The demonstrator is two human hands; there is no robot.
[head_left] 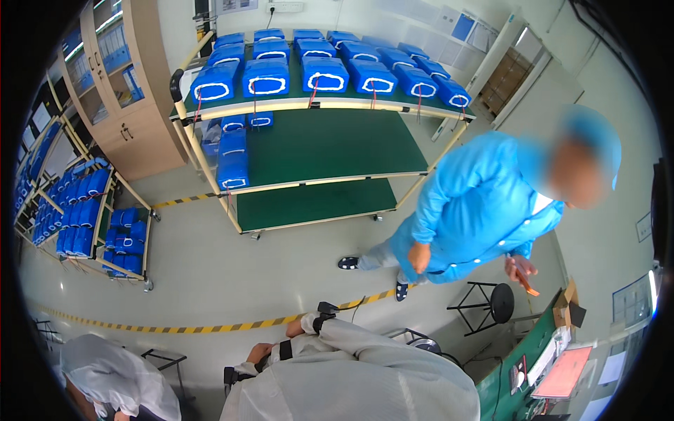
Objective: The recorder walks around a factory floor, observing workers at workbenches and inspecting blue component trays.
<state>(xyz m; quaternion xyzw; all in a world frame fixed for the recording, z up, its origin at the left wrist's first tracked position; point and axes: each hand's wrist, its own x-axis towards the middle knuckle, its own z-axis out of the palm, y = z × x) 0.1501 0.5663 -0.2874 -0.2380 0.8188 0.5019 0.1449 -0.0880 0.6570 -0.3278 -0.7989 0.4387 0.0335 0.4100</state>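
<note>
My left hand is low in the view, in front of my pale coat, with a dark strap at the wrist. My right hand is just beyond it, at the end of a pale sleeve with a dark strap and a small black device. Both hands look small and are partly covered by the sleeves and straps, so their fingers cannot be made out. No object shows in either hand. Floor with a yellow-and-black striped line lies just beyond them.
A green-shelved cart carries several blue wrapped packs. Another loaded rack stands left. A person in blue holds a phone-like object. A stool and green bench stand right; another person sits lower left.
</note>
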